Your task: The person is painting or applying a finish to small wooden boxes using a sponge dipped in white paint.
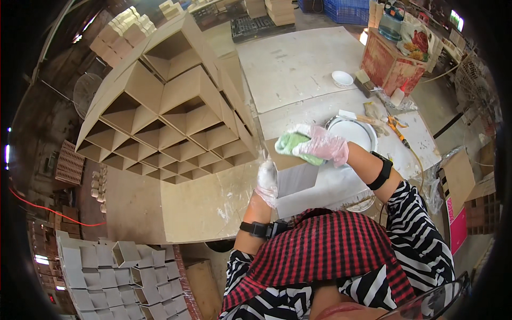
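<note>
Box point(298, 180) is sitting front-left of basin point(374, 140) | Right hand point(329, 145): fingers are curling round green cloth point(291, 143) | Left hand point(266, 182): is bracing box opposite basin; finger spread, I cannot tell | I am flagging: uneven pressure sliding box; low right-hand return tipping basin

A: Where does the head camera look from?
B: Above the right fingers point(305, 129), facing steeply down, fairly near.
A: How wide?
B: Fisheye-wide: checked cloth point(325, 248) this side of them, blue crates point(345, 12) well beyond; the rim seems too dark to read.
</note>
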